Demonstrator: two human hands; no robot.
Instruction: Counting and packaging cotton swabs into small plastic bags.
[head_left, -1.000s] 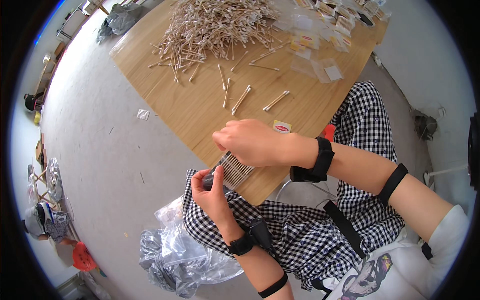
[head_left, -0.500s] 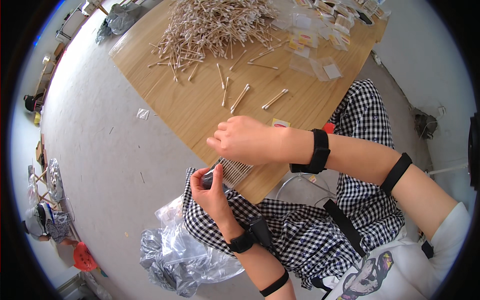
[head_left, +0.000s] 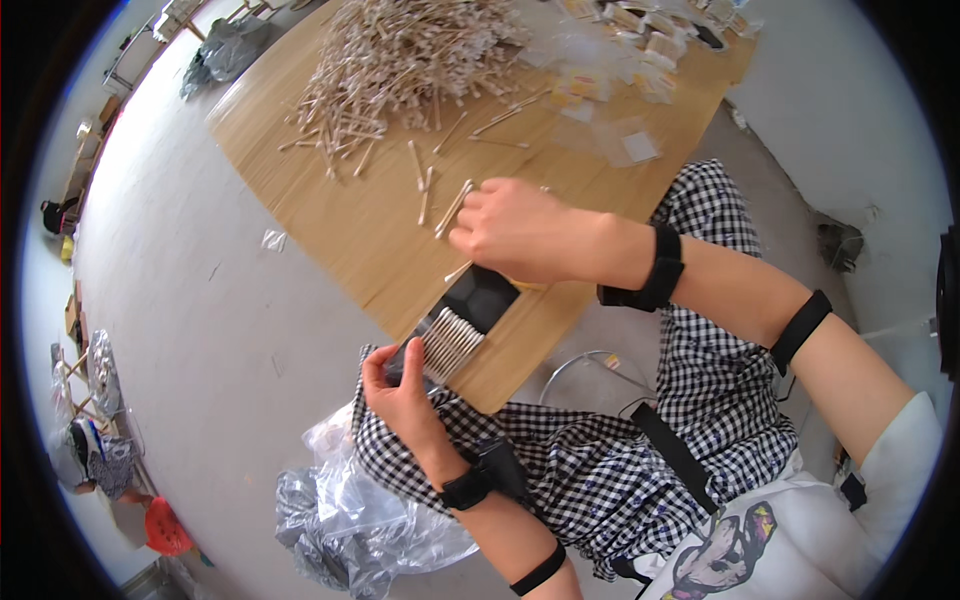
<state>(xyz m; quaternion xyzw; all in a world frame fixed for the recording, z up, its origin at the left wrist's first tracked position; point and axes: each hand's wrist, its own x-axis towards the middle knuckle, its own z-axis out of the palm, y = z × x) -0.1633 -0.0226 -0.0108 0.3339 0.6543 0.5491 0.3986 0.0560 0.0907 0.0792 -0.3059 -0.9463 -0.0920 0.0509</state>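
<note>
My left hand [head_left: 402,392] is closed, thumb and fingers pinching the lower end of a dark, flat holder [head_left: 483,300] at the table's near corner. A row of cotton swabs [head_left: 452,340] lies side by side across it, beside my thumb. My right hand [head_left: 520,232] is above the holder's far end, palm down with curled fingers. Its fingertips are close to a pair of cotton swabs [head_left: 453,210] on the table; contact cannot be made out. A single swab [head_left: 457,272] shows partly beneath that hand. What the right fingers hold, if anything, is hidden.
A large heap of loose cotton swabs [head_left: 400,70] covers the table's far side, with a few strays [head_left: 422,180] nearer. Small clear bags [head_left: 638,148] and packed swabs lie far right. Plastic bags [head_left: 370,510] are by my knee. A person sits far left near a red bag [head_left: 167,527].
My right hand has lifted away from the swab row and moved up toward the loose pair, uncovering the dark holder's far part. My left hand keeps its pinch. The view has shifted slightly.
</note>
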